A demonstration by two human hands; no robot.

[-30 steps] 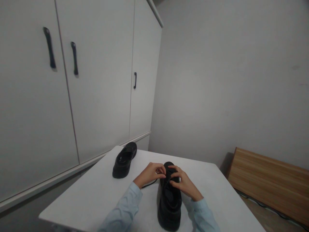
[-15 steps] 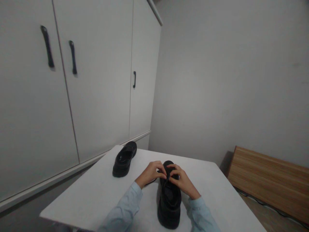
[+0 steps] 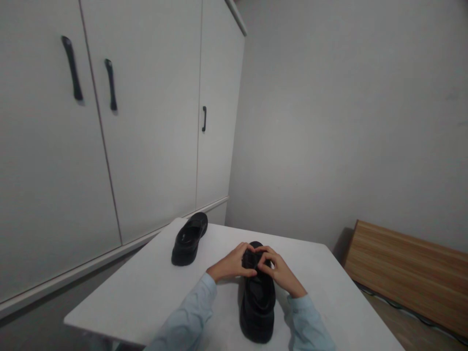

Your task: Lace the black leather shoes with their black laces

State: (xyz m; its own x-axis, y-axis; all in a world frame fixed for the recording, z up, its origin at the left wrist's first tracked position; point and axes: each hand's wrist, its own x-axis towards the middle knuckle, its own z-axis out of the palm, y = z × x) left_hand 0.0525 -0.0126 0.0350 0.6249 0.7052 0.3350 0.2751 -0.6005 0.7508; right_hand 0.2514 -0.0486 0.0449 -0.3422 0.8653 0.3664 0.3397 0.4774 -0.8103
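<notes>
A black shoe [image 3: 257, 314] lies on the white table [image 3: 139, 292], toe pointing away from me and heel near me. From its left side, my left hand [image 3: 234, 263] grips the front upper around the strap area, thumb on the near side and fingers on the far side. Across from it, my right hand [image 3: 278, 269] has its thumb and fingers bent together on the same part of the upper. The fingertips of both hands nearly meet there and partly cover the toe and strap. A second black shoe [image 3: 185, 248] stands apart at the table's far left.
A white cupboard [image 3: 157, 136] with black handles rises behind the table on the left. The grey wall [image 3: 329, 126] is behind. To the right leans a wood-grain board [image 3: 405, 273], with a dark cable [image 3: 395, 306] along its lower edge.
A thin black strip that hung left from my left hand no longer shows. My left fingers have spread around the upper, and the right fingers have shifted slightly. The shoes stay in place.
</notes>
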